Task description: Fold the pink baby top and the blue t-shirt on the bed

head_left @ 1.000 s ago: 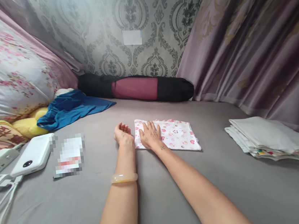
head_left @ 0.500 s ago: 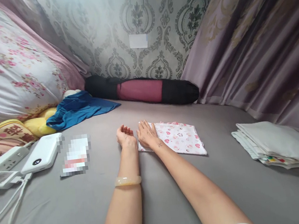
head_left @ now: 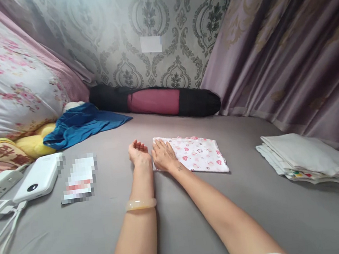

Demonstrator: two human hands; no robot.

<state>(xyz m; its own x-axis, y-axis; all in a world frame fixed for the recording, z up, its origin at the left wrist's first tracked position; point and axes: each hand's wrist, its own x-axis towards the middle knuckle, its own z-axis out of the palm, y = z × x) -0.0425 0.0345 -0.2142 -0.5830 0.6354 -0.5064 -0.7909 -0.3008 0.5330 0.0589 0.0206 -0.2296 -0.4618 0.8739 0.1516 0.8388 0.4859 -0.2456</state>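
A folded white cloth [head_left: 202, 154] with pink and red hearts and small flowers lies flat on the grey sheet [head_left: 186, 215]. My right hand [head_left: 163, 155] rests palm down on its left end, fingers stretched out and pointing away from me. Just left of the cloth is my left hand [head_left: 139, 152], turned on its side with the palm up and the fingers loosely curled. Nothing shows in the left palm. A pale bangle [head_left: 141, 204] circles my left forearm.
Folded white cloths [head_left: 309, 157] are stacked at the right. On the left lie a white power bank [head_left: 41, 177], a power strip [head_left: 0, 185], cables and a blurred-out item [head_left: 79, 177]. Behind are a blue cloth [head_left: 85, 123] and a black-and-maroon roll bag [head_left: 154, 102].
The whole view has shifted slightly, so things sit a little further left. My right hand stays flat on the cloth, and my left hand keeps its place beside it.
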